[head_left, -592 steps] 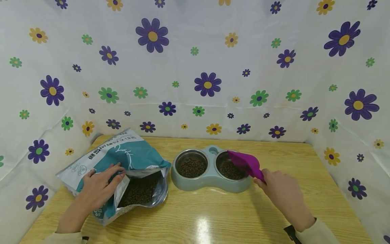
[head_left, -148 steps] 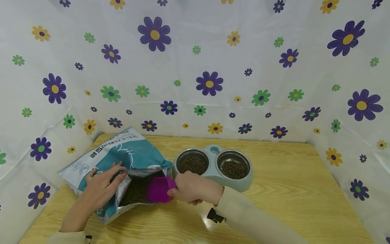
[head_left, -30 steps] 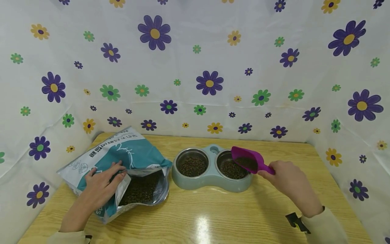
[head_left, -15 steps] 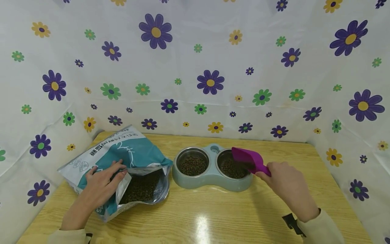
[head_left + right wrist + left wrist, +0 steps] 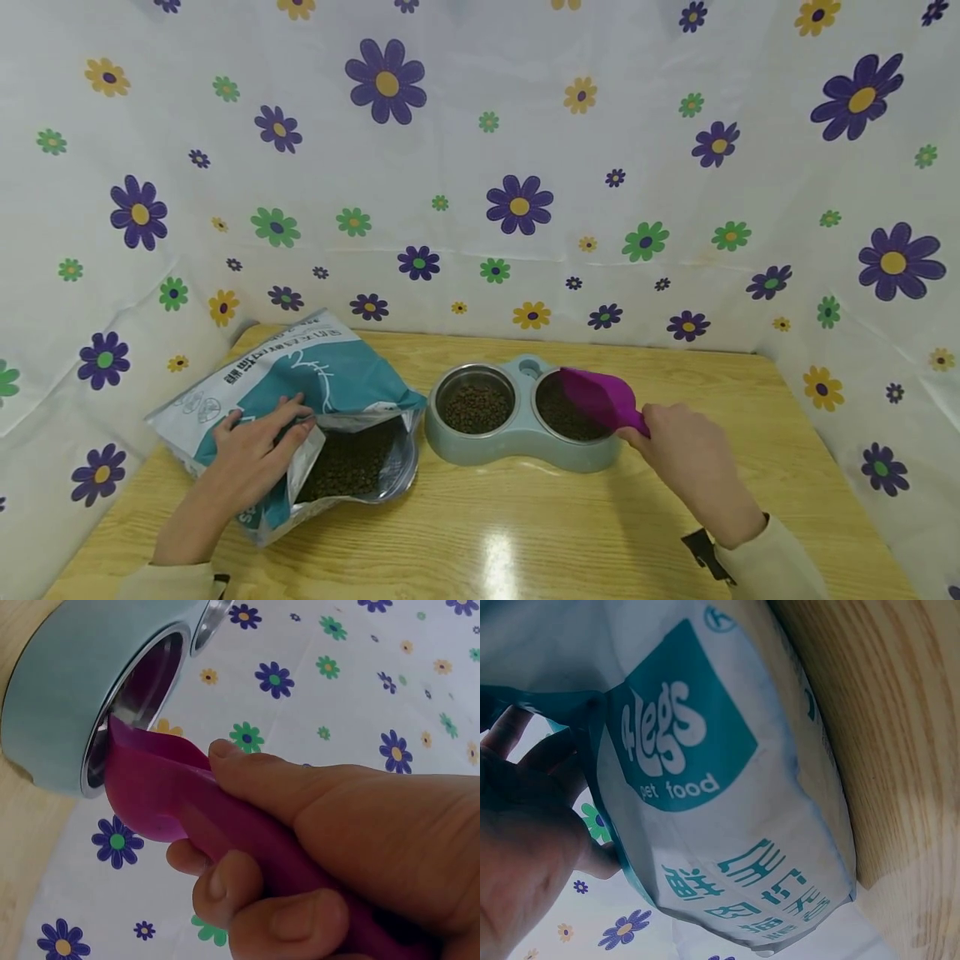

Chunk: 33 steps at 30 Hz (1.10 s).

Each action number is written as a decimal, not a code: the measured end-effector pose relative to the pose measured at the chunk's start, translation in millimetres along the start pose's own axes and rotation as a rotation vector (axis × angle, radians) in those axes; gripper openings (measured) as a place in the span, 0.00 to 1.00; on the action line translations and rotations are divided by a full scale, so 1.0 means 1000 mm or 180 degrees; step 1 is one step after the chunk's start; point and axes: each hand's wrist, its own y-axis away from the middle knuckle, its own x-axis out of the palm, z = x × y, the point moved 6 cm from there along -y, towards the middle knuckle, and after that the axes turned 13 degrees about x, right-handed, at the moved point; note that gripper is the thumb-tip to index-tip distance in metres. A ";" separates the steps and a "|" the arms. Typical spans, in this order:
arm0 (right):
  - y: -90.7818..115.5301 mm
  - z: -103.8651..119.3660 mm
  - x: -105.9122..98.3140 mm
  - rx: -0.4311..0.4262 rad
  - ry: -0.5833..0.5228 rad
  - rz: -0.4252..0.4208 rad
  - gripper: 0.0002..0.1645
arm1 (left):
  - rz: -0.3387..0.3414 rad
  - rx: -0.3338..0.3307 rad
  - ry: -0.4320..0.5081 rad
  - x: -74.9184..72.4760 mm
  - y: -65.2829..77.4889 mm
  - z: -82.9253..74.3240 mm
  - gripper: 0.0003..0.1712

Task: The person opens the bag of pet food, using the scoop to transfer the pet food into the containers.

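A purple scoop [image 5: 603, 400] tilts over the right steel bowl [image 5: 557, 421] of a pale blue-green double pet feeder [image 5: 517, 446]. My right hand [image 5: 686, 462] grips its handle, with thumb and fingers wrapped round it in the right wrist view. Dry kibble lies in that bowl, partly hidden by the scoop, and more kibble [image 5: 474, 408] lies in the left bowl. On the left, a teal and white pet food bag [image 5: 348, 371] lies with its mouth spread, showing kibble inside. My left hand [image 5: 251, 454] holds the edge of the bag's mouth between thumb and fingers.
The feeder stands on a wooden table [image 5: 480, 533], right beside the bag's mouth. A white flowered cloth [image 5: 450, 150] hangs behind the table and along both sides.
Over the last second the scoop has turned over from level, kibble showing in it, to tipped above the right bowl, with my right hand shifting slightly left. My left hand stays on the bag.
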 end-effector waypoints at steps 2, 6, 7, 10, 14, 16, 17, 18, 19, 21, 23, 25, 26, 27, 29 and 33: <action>0.002 -0.002 -0.002 -0.0015 0.0085 -0.0164 0.27 | 0.0005 0.0001 0.0008 0.001 -0.001 0.001 0.26; 0.005 -0.006 -0.004 -0.0070 0.0169 -0.0405 0.26 | -0.0020 0.0021 0.0015 0.001 -0.002 0.002 0.25; 0.006 -0.008 -0.004 -0.0075 0.0158 -0.0420 0.26 | -0.0022 0.0027 0.0014 0.001 -0.002 0.002 0.25; 0.005 -0.015 -0.003 -0.0029 -0.0026 -0.0314 0.25 | -0.0009 0.0020 0.0004 0.001 -0.003 0.002 0.26; 0.002 -0.023 0.001 0.0068 -0.0564 0.0167 0.23 | 0.0014 -0.0018 -0.0029 0.003 -0.002 0.002 0.27; 0.001 -0.023 0.007 0.0097 -0.0963 0.0599 0.23 | 0.0012 -0.0025 -0.0045 0.003 -0.002 0.002 0.27; 0.002 -0.022 0.011 0.0114 -0.1151 0.0840 0.24 | 0.0012 -0.0027 -0.0053 0.003 -0.002 0.002 0.26; 0.002 -0.020 0.015 0.0106 -0.1345 0.1076 0.24 | 0.0009 -0.0026 -0.0062 0.003 -0.002 0.002 0.26; 0.004 -0.016 0.020 0.0093 -0.1537 0.1314 0.25 | 0.0003 -0.0027 -0.0065 0.003 -0.002 0.002 0.26; 0.007 -0.008 0.027 0.0034 -0.1854 0.1729 0.26 | -0.0002 -0.0027 -0.0069 0.003 -0.002 0.002 0.26; 0.011 0.002 0.033 -0.0117 -0.2054 0.2020 0.24 | -0.0002 -0.0024 -0.0071 0.003 -0.001 0.001 0.26; 0.015 0.014 0.037 -0.0279 -0.2202 0.2230 0.22 | -0.0002 -0.0021 -0.0073 0.003 -0.001 0.001 0.26; 0.017 0.021 0.040 -0.0344 -0.2245 0.2319 0.22 | 0.0000 -0.0019 -0.0073 0.004 -0.001 0.001 0.25; 0.019 0.027 0.042 -0.0401 -0.2276 0.2394 0.21 | -0.0001 -0.0016 -0.0074 0.004 0.000 0.001 0.25; 0.022 0.040 0.047 -0.0526 -0.2301 0.2486 0.20 | -0.0011 -0.0008 -0.0081 0.004 0.000 0.001 0.25; 0.026 0.065 0.056 -0.0694 -0.2259 0.2498 0.20 | -0.0039 0.0012 -0.0071 0.003 -0.001 0.001 0.26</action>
